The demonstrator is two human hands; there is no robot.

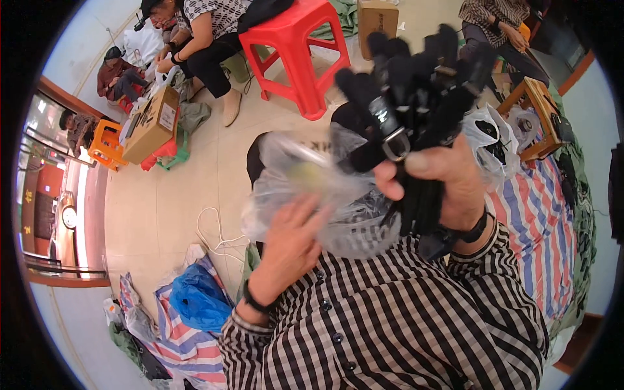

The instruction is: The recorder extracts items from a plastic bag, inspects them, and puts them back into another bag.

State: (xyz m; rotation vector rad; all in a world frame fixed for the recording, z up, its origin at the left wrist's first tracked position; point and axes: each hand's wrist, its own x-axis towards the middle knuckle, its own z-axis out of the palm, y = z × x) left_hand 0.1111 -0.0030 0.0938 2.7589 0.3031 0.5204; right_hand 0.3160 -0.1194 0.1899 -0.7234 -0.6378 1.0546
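Pale floor [162,218]; right hand [452,175] clasps straps [413,120], left hand [291,244] open against bag [318,166]

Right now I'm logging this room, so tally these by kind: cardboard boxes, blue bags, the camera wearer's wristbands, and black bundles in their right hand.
Cardboard boxes: 2
Blue bags: 1
Wearer's wristbands: 2
Black bundles in the right hand: 1
Total: 6
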